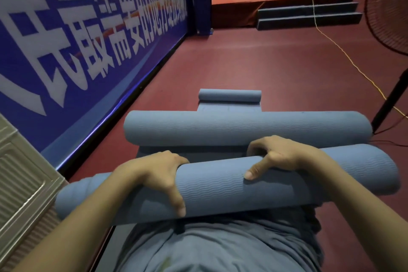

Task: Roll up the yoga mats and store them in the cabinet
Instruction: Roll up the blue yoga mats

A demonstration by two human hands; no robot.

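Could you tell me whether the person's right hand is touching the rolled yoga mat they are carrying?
Touching. The head view shows the right hand curled over the top of the nearest rolled mat, thumb pressed against its front face.

Left side closed off by the blue banner wall (88,35), with a grey panelled cabinet (24,183) at near left. Ahead, a rolled mat (242,127) lies crosswise just beyond the hands; a smaller roll (229,95) lies behind it. Open red floor (254,62) beyond, up to the steps (309,14). Right side: fan stand (390,99) and yellow cable (344,53) on the floor.
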